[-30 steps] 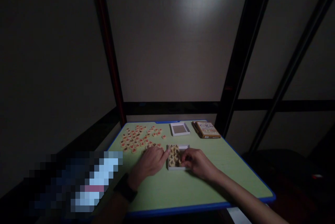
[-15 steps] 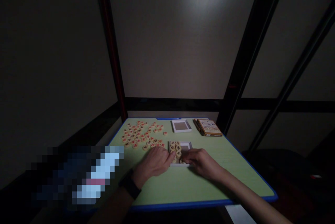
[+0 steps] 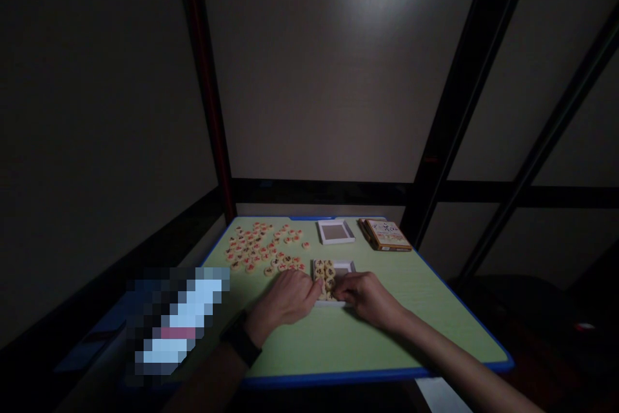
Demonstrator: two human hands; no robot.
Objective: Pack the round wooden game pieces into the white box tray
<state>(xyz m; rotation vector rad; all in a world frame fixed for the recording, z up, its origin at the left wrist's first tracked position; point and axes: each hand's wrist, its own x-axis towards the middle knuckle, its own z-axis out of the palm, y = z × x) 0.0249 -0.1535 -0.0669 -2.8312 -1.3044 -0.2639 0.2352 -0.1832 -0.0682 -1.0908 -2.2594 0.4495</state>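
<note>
A shallow white box (image 3: 350, 266) holds rows of round wooden Chinese chess pieces (image 3: 329, 273) with dark characters, filling its left part. My left hand (image 3: 289, 296), with a dark watch on the wrist, is closed at the box's left side. Its thumb reaches over the wall onto the pieces near the front corner, and its other fingers are curled and partly hidden. My right hand (image 3: 368, 297) dips into the box from the right, fingertips pinched on a chess piece at the front of the second row. That piece is mostly hidden by the fingers.
Many loose chess pieces (image 3: 254, 249) with red and dark characters lie across the table's left half. A second white box part (image 3: 335, 232) stands at the back. Printed box covers (image 3: 387, 235) are stacked at the back right. The green table (image 3: 411, 310) has a blue edge.
My right hand has shifted slightly left, bringing the chess piece against the others in the second row. My left hand stays in place on the box.
</note>
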